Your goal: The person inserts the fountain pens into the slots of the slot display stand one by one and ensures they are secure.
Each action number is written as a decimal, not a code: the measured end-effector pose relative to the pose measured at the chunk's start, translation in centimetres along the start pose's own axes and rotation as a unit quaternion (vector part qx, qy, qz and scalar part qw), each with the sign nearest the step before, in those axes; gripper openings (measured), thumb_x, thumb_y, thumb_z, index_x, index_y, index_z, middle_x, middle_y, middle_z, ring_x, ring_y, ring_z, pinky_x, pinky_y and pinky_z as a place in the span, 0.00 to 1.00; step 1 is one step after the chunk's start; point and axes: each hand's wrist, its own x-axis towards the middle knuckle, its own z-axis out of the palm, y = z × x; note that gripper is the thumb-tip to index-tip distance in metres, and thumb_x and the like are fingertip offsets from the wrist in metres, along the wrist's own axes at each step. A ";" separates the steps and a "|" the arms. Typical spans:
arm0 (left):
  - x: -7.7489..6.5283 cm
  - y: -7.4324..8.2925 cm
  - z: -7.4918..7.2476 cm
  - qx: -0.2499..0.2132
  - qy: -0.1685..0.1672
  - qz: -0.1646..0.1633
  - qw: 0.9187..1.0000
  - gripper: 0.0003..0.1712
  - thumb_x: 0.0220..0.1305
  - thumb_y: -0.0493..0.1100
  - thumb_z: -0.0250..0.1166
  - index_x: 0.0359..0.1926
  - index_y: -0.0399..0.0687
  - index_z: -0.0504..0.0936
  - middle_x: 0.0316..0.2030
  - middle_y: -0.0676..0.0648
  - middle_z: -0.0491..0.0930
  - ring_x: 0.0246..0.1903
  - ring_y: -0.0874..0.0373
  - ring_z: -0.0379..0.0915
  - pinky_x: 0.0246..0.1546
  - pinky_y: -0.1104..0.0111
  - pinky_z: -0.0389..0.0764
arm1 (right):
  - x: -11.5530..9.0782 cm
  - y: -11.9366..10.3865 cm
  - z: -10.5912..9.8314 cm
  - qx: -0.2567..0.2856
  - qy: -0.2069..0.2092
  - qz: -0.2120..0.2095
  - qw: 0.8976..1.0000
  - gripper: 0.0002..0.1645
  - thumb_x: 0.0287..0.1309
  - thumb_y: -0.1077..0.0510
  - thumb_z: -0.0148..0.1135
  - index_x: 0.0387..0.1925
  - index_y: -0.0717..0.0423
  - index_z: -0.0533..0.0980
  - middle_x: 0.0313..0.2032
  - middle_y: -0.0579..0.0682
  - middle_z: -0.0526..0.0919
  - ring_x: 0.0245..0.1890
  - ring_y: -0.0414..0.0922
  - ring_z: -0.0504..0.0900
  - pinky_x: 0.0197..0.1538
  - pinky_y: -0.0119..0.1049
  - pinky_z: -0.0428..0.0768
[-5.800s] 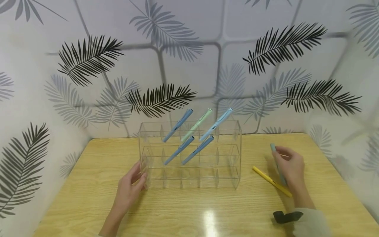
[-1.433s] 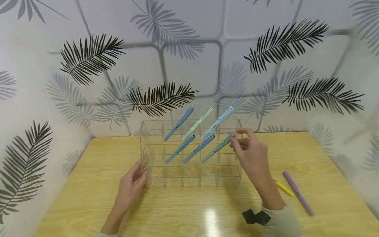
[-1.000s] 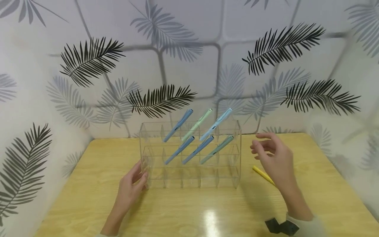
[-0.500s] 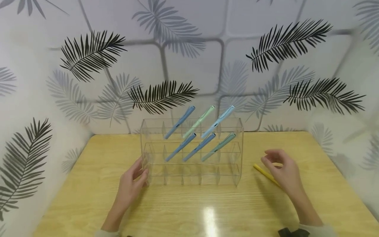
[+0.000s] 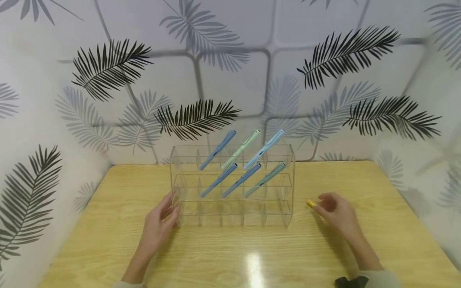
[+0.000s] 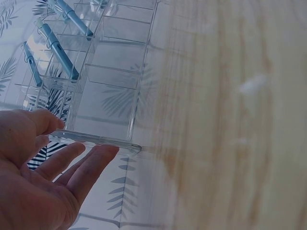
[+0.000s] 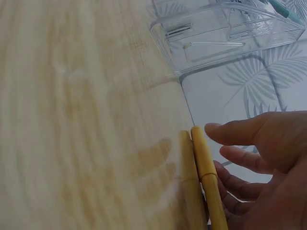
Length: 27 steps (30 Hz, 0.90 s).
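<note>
A clear acrylic tiered pen rack [image 5: 232, 220] stands mid-table. Its top tier bears a blue pen [image 5: 217, 150], a light green pen [image 5: 240, 149] and a light blue pen [image 5: 264, 149]; two blue pens and a dark green pen [image 5: 265, 180] lean in the tier below. My left hand [image 5: 158, 220] holds the rack's left side panel, thumb on one face and fingertips on the other. To the rack's right, my right hand [image 5: 338, 214] is at a yellow pen [image 7: 206, 167] lying on the table, thumb tip just beside its end, other fingers loosely bent along its far side.
The glossy wooden table [image 5: 201, 256] mirrors the yellow pen in the right wrist view. Leaf-patterned wall covering [image 5: 230, 88] rises behind the table and along both sides. A dark band [image 5: 351, 282] is at the right cuff.
The right hand carried the dark green pen into the rack's middle tier, let go, and moved right and down to the yellow pen. The left hand keeps its place on the rack.
</note>
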 end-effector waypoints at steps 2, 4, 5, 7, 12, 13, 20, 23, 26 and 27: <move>0.0 0.0 0.0 -0.003 -0.002 -0.003 1.000 0.31 0.76 0.37 0.60 0.76 0.45 0.66 0.66 0.29 0.72 0.59 0.28 0.74 0.34 0.62 0.91 | -0.1 0.1 0.0 -0.002 -0.008 0.003 1.000 0.23 0.59 0.60 0.75 0.51 0.69 0.78 0.40 0.60 0.86 0.39 0.54 0.84 0.38 0.32 0.82; 0.0 0.0 0.0 -0.002 -0.003 -0.004 1.000 0.31 0.76 0.37 0.60 0.76 0.45 0.66 0.66 0.29 0.72 0.59 0.28 0.75 0.34 0.61 0.91 | -0.1 0.2 0.1 -0.003 -0.016 0.003 1.000 0.22 0.58 0.61 0.75 0.50 0.69 0.79 0.41 0.61 0.86 0.39 0.54 0.85 0.37 0.32 0.82; 0.0 0.0 0.0 -0.002 -0.002 -0.004 1.000 0.31 0.76 0.37 0.60 0.76 0.45 0.66 0.66 0.29 0.72 0.58 0.28 0.75 0.34 0.61 0.91 | -0.1 0.2 0.1 -0.005 -0.019 0.001 1.000 0.21 0.58 0.61 0.75 0.50 0.69 0.80 0.41 0.61 0.86 0.40 0.54 0.85 0.38 0.33 0.83; 0.1 0.0 -0.1 -0.001 0.000 -0.005 1.000 0.31 0.76 0.37 0.60 0.76 0.45 0.66 0.66 0.29 0.72 0.58 0.28 0.75 0.34 0.61 0.91 | -0.2 0.2 0.1 -0.011 -0.025 0.001 1.000 0.20 0.58 0.61 0.75 0.49 0.67 0.81 0.42 0.61 0.86 0.40 0.54 0.85 0.39 0.36 0.83; 0.1 0.0 0.1 -0.002 0.001 -0.009 1.000 0.31 0.75 0.37 0.61 0.76 0.45 0.66 0.66 0.29 0.72 0.58 0.28 0.75 0.34 0.61 0.91 | -0.2 0.4 0.1 -0.018 -0.022 0.006 1.000 0.16 0.57 0.62 0.76 0.45 0.66 0.82 0.39 0.58 0.87 0.38 0.52 0.84 0.36 0.35 0.82; 0.1 -0.1 0.1 -0.003 0.000 -0.010 1.000 0.31 0.75 0.37 0.61 0.76 0.45 0.66 0.66 0.28 0.72 0.58 0.28 0.75 0.34 0.62 0.91 | -0.2 0.4 0.1 -0.020 -0.020 0.007 1.000 0.16 0.56 0.63 0.76 0.44 0.65 0.82 0.38 0.58 0.87 0.37 0.52 0.84 0.36 0.35 0.82; 0.1 -0.2 0.0 0.000 0.001 -0.011 1.000 0.31 0.75 0.37 0.60 0.76 0.45 0.66 0.66 0.28 0.72 0.59 0.28 0.74 0.34 0.62 0.91 | -0.1 0.2 -0.4 -0.007 -0.028 0.008 1.000 0.15 0.63 0.62 0.70 0.49 0.67 0.82 0.43 0.64 0.86 0.43 0.60 0.86 0.44 0.50 0.88; 0.1 -0.2 -0.1 0.000 0.001 -0.005 1.000 0.31 0.75 0.36 0.60 0.76 0.44 0.66 0.66 0.29 0.72 0.59 0.28 0.74 0.34 0.62 0.91 | 0.0 -0.1 -0.8 0.007 -0.021 0.002 1.000 0.16 0.67 0.61 0.66 0.51 0.68 0.81 0.47 0.68 0.85 0.45 0.63 0.87 0.43 0.47 0.89; 0.0 -0.3 -0.1 -0.001 0.000 -0.001 1.000 0.31 0.75 0.35 0.61 0.76 0.43 0.66 0.65 0.28 0.73 0.58 0.29 0.75 0.32 0.62 0.91 | -0.1 -0.6 -1.3 0.034 -0.019 -0.010 0.999 0.16 0.71 0.62 0.62 0.54 0.70 0.80 0.48 0.70 0.84 0.43 0.63 0.88 0.36 0.37 0.89; 0.0 -0.3 -0.1 -0.004 -0.001 -0.002 1.000 0.31 0.75 0.35 0.61 0.76 0.43 0.66 0.65 0.28 0.72 0.58 0.29 0.75 0.32 0.62 0.91 | -0.1 -0.7 -1.4 0.041 -0.019 -0.019 0.999 0.16 0.72 0.62 0.61 0.54 0.71 0.79 0.47 0.70 0.84 0.42 0.62 0.88 0.34 0.34 0.89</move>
